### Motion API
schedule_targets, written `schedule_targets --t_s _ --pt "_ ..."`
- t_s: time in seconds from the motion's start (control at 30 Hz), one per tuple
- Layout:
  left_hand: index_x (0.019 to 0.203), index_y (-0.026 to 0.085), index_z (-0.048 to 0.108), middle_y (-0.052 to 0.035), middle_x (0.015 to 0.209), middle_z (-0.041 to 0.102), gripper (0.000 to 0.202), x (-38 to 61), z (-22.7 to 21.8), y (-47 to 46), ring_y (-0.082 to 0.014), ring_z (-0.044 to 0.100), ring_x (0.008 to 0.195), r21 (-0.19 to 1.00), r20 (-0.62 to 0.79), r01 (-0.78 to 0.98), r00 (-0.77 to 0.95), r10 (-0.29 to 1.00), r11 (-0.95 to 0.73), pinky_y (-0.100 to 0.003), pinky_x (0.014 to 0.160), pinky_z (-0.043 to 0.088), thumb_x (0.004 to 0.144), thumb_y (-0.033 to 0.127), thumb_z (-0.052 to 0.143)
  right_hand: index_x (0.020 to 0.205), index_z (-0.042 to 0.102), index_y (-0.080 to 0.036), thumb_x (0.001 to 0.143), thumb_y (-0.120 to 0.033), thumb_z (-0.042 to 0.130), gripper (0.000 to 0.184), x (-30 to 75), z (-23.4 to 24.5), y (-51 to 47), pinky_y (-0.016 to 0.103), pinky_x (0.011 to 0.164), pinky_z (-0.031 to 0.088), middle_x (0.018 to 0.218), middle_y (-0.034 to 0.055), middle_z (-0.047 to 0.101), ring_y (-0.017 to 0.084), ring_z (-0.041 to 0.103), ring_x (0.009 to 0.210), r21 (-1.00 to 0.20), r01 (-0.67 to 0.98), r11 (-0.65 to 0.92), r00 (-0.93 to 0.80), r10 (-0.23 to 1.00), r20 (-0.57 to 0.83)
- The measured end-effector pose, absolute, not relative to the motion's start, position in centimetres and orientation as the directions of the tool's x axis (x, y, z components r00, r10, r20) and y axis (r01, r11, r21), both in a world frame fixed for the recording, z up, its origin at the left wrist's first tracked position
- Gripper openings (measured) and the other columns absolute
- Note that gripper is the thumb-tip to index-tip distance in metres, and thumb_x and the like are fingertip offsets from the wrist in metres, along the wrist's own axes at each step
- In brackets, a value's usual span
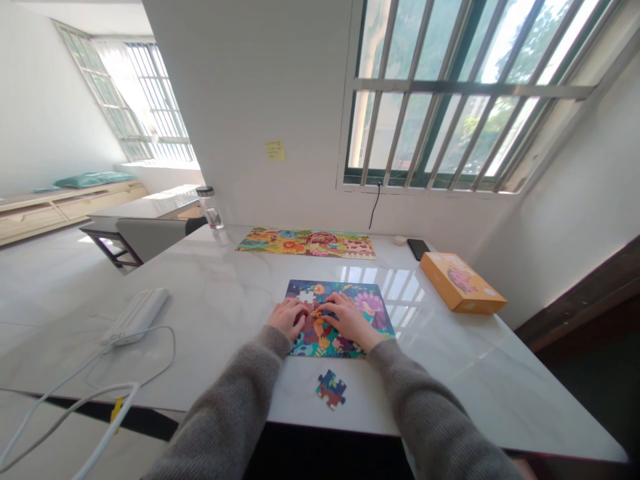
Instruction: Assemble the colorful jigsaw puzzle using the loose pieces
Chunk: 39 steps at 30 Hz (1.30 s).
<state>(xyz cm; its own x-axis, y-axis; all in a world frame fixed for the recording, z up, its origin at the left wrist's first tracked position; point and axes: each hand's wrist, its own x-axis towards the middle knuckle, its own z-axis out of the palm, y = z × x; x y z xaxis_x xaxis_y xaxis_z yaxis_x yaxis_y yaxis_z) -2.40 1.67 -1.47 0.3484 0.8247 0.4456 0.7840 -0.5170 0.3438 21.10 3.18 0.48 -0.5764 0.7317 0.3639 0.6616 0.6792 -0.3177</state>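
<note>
A colourful jigsaw puzzle, mostly assembled, lies on the white table in front of me. Near its upper left is a gap where pale surface shows. My left hand rests on the puzzle's left part, fingers bent and thumb apart from them. From the right, my right hand reaches over the middle, its fingers spread and their tips touching the puzzle near an orange figure. Whether a piece is under the fingertips is hidden. Closer to me, a loose dark blue and brown puzzle piece lies by the table's front edge.
A long farm-picture puzzle lies along the wall. An orange box and a black phone are at right. At left stand a clear bottle and a white power strip with trailing cables.
</note>
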Motion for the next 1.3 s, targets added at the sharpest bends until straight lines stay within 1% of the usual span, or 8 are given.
schedule_targets --t_s 0.17,0.37,0.53,0.73,0.87,1.0,1.1,1.3 --pt "0.102 0.024 0.070 -0.0050 0.109 0.071 0.023 -2.4 -1.4 1.6 -0.0265 0.058 0.105 0.304 0.423 0.787 0.393 0.816 -0.536 -0.042 0.089 0.047 0.089 0.018 0.052 0.119 0.070 -0.030 0.098 -0.028 0.058 0.024 20.8 0.6 3.1 0.044 0.108 0.041 0.118 0.0060 0.062 0.023 0.053 0.114 -0.281 0.665 0.692 -0.601 0.719 0.349" --pt "0.118 0.022 0.069 -0.0053 0.121 0.072 0.033 -2.4 -2.1 1.9 -0.0255 0.058 0.112 0.269 0.419 0.744 0.482 0.770 -0.612 -0.044 0.098 0.045 0.091 0.017 0.051 0.122 0.069 -0.030 0.099 -0.026 0.055 0.027 20.8 0.5 2.9 0.047 0.106 0.041 0.125 0.0067 0.062 0.026 0.050 0.122 -0.267 0.667 0.695 -0.607 0.716 0.346" --pt "0.120 0.024 0.070 -0.0056 0.123 0.071 0.035 -2.4 -2.4 2.0 -0.0257 0.058 0.114 0.261 0.406 0.752 0.484 0.776 -0.605 -0.045 0.101 0.045 0.090 0.019 0.052 0.123 0.069 -0.031 0.098 -0.022 0.055 0.030 20.9 0.3 2.9 0.049 0.107 0.042 0.128 0.0067 0.062 0.028 0.049 0.125 -0.278 0.670 0.689 -0.602 0.723 0.340" --pt "0.122 0.025 0.070 -0.0045 0.127 0.070 0.037 -2.3 -2.3 1.9 -0.0264 0.056 0.116 0.248 0.380 0.759 0.496 0.781 -0.602 -0.046 0.102 0.043 0.090 0.021 0.052 0.119 0.070 -0.027 0.097 -0.020 0.056 0.027 21.0 -0.2 3.1 0.045 0.110 0.042 0.124 0.0071 0.063 0.025 0.053 0.121 -0.314 0.635 0.706 -0.594 0.706 0.386" --pt "0.121 0.025 0.070 -0.0044 0.128 0.069 0.037 -2.2 -2.2 1.8 -0.0263 0.056 0.117 0.251 0.378 0.757 0.497 0.781 -0.603 -0.046 0.104 0.042 0.089 0.020 0.051 0.119 0.069 -0.025 0.097 -0.019 0.055 0.027 21.0 -0.3 3.2 0.047 0.112 0.041 0.126 0.0073 0.064 0.025 0.053 0.121 -0.335 0.610 0.718 -0.601 0.695 0.395" --pt "0.120 0.024 0.069 -0.0050 0.130 0.068 0.036 -2.2 -2.1 1.7 -0.0262 0.055 0.120 0.257 0.371 0.749 0.508 0.777 -0.611 -0.047 0.106 0.041 0.088 0.019 0.051 0.123 0.068 -0.023 0.095 -0.015 0.053 0.032 21.0 -0.1 2.7 0.046 0.113 0.042 0.132 0.0085 0.062 0.025 0.053 0.126 -0.336 0.609 0.718 -0.617 0.696 0.368" --pt "0.120 0.024 0.067 -0.0051 0.136 0.064 0.037 -2.2 -2.0 1.7 -0.0271 0.053 0.123 0.265 0.350 0.752 0.509 0.787 -0.604 -0.048 0.107 0.040 0.086 0.020 0.053 0.129 0.065 -0.021 0.094 -0.013 0.050 0.039 21.3 0.0 2.2 0.045 0.115 0.040 0.138 0.0096 0.059 0.025 0.050 0.132 -0.339 0.605 0.720 -0.636 0.694 0.339" --pt "0.122 0.026 0.065 -0.0037 0.141 0.061 0.037 -2.0 -1.8 1.4 -0.0269 0.052 0.126 0.293 0.306 0.757 0.504 0.808 -0.584 -0.047 0.108 0.039 0.087 0.024 0.054 0.132 0.063 -0.017 0.094 -0.016 0.051 0.040 21.3 0.1 1.9 0.043 0.117 0.039 0.140 0.0122 0.058 0.024 0.049 0.135 -0.370 0.584 0.723 -0.660 0.688 0.302"
